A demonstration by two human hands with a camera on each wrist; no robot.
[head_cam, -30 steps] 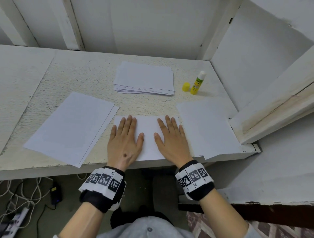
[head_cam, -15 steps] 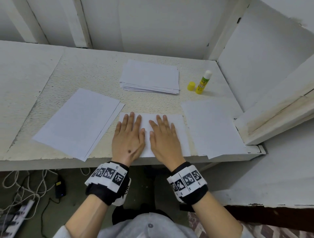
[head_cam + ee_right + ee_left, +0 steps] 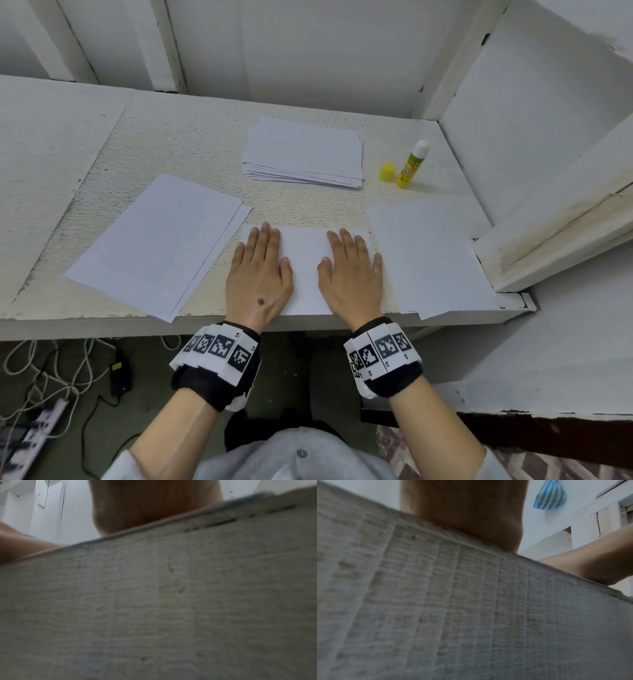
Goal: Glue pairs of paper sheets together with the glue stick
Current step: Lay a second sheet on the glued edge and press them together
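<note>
A white sheet [image 3: 306, 260] lies at the table's front edge in the head view. My left hand [image 3: 262, 270] presses flat on its left part and my right hand [image 3: 352, 270] presses flat on its right part, fingers straight. The uncapped glue stick [image 3: 412, 165] stands at the back right with its yellow cap [image 3: 387, 171] beside it. A stack of sheets [image 3: 303, 153] lies at the back centre. Both wrist views show only the table's front face and the underside of each palm.
Two overlapping sheets [image 3: 154, 243] lie at the left and more sheets [image 3: 428, 257] at the right on the white table [image 3: 191, 144]. A slanted white board [image 3: 555, 233] borders the right side. Cables and a power strip [image 3: 30, 435] lie on the floor.
Both hands have slid apart over the middle sheet, the left one to its left edge and the right one to its right edge.
</note>
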